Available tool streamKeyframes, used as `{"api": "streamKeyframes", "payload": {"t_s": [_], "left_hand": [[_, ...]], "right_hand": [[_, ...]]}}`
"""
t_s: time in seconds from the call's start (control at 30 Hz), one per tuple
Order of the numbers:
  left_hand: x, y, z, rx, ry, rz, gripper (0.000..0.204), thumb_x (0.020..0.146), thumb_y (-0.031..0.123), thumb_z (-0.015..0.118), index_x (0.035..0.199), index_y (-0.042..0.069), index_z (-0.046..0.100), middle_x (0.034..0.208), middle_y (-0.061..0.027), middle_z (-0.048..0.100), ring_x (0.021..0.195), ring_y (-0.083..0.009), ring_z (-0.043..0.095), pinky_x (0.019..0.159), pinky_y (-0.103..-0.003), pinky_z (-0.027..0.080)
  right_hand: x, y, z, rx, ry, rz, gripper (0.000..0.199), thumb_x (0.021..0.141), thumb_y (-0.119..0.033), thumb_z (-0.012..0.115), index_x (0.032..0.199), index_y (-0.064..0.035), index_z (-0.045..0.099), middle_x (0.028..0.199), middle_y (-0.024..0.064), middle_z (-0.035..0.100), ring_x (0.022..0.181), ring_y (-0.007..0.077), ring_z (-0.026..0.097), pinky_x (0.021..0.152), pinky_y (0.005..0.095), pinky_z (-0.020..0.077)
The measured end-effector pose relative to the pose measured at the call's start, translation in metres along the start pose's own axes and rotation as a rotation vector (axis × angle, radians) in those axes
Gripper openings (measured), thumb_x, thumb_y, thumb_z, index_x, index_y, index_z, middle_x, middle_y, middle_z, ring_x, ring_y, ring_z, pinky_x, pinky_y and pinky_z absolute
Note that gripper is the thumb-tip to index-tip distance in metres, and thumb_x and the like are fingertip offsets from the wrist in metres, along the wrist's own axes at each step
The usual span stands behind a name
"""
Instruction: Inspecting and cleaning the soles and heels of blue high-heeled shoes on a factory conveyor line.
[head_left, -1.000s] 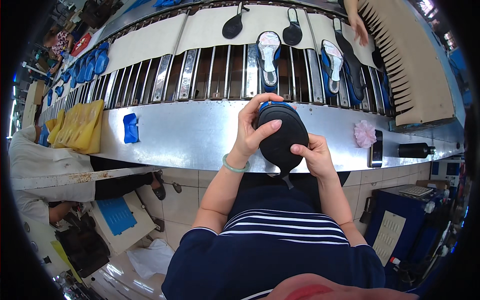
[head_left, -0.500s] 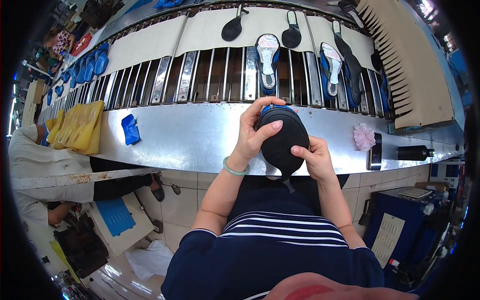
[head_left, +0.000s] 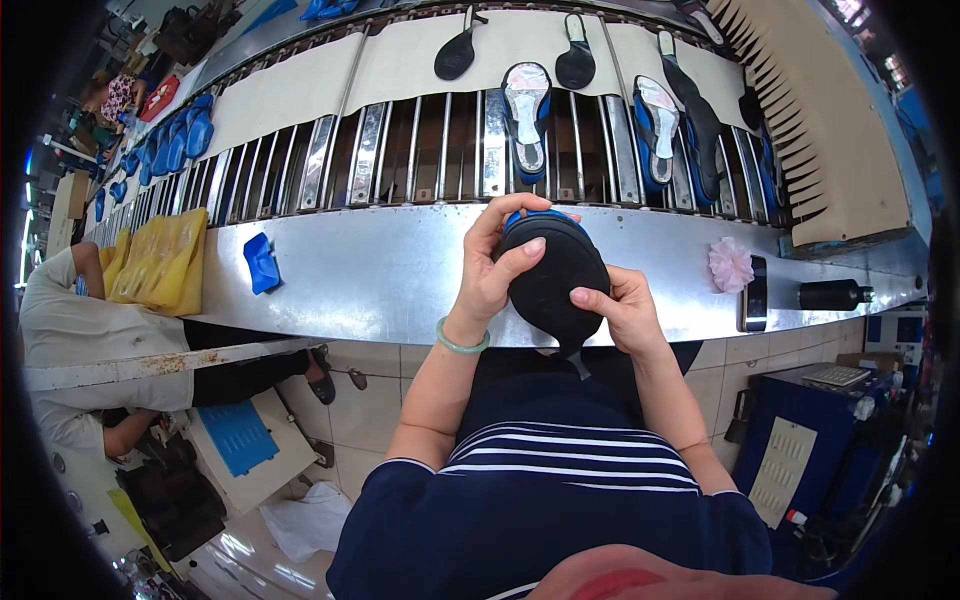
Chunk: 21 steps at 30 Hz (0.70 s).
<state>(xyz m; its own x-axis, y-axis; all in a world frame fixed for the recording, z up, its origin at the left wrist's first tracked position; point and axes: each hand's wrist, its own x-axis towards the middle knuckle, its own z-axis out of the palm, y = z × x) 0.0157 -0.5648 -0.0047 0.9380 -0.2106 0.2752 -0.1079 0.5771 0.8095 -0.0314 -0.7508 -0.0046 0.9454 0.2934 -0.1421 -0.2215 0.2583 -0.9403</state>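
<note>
A black shoe sole with a blue upper edge [head_left: 553,278] is held sole-up over the near edge of a steel bench [head_left: 400,270]. My left hand [head_left: 495,265] wraps its left side, thumb lying across the black sole. My right hand [head_left: 622,310] grips the lower right part, fingers pressing on the sole. A green bangle [head_left: 461,341] rings my left wrist.
Behind the bench runs a slatted conveyor [head_left: 420,150] carrying blue-and-white sandals [head_left: 527,110] and black soles [head_left: 455,55]. A blue piece [head_left: 262,264], yellow sheets [head_left: 160,255], a pink puff [head_left: 731,264], a phone [head_left: 756,293] and a black bottle [head_left: 830,295] lie on the bench. Another person [head_left: 90,330] sits at left.
The sole has stayed in both hands; my left thumb has shifted further across it and my right fingers moved slightly. The sandals on the conveyor have crept to the right.
</note>
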Motion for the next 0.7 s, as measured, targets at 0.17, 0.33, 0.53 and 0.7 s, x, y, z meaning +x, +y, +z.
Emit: {"api": "streamKeyframes", "payload": {"t_s": [0.17, 0.33, 0.53, 0.7], "left_hand": [[-0.001, 0.010, -0.010, 0.006, 0.042, -0.004, 0.033, 0.088, 0.015, 0.061, 0.117, -0.001, 0.055, 0.106, -0.0226, 0.068, 0.096, -0.0254, 0.068, 0.087, -0.036, 0.055], [-0.004, 0.019, -0.025, -0.030, 0.033, -0.062, 0.030, 0.089, 0.015, 0.058, 0.115, -0.001, 0.057, 0.107, -0.0239, 0.067, 0.096, -0.0264, 0.068, 0.086, -0.037, 0.055], [-0.004, 0.022, -0.035, -0.055, 0.040, -0.093, 0.029, 0.091, 0.013, 0.052, 0.116, -0.002, 0.055, 0.110, -0.0301, 0.063, 0.098, -0.0333, 0.067, 0.087, -0.041, 0.056], [-0.003, 0.020, -0.039, -0.098, 0.029, -0.112, 0.030, 0.091, 0.012, 0.049, 0.117, -0.002, 0.053, 0.112, -0.0339, 0.061, 0.099, -0.0363, 0.067, 0.087, -0.043, 0.057]], "right_hand": [[0.008, -0.001, 0.013, 0.000, -0.031, 0.037, 0.023, 0.088, -0.012, 0.071, 0.104, 0.0045, 0.069, 0.087, 0.0048, 0.070, 0.076, 0.0078, 0.062, 0.069, 0.0221, 0.0506], [0.016, 0.001, 0.022, -0.057, -0.084, 0.049, 0.023, 0.088, -0.015, 0.072, 0.099, 0.0044, 0.069, 0.082, 0.0040, 0.069, 0.073, 0.0073, 0.062, 0.066, 0.0216, 0.0503], [0.022, -0.003, 0.029, -0.089, -0.100, 0.051, 0.022, 0.089, -0.017, 0.071, 0.096, 0.0036, 0.069, 0.079, 0.0029, 0.067, 0.070, 0.0062, 0.060, 0.063, 0.0213, 0.0494], [0.017, -0.003, 0.032, -0.115, -0.083, 0.008, 0.023, 0.091, -0.020, 0.069, 0.090, 0.0028, 0.066, 0.072, -0.0004, 0.063, 0.065, 0.0036, 0.056, 0.058, 0.0201, 0.0451]]}}
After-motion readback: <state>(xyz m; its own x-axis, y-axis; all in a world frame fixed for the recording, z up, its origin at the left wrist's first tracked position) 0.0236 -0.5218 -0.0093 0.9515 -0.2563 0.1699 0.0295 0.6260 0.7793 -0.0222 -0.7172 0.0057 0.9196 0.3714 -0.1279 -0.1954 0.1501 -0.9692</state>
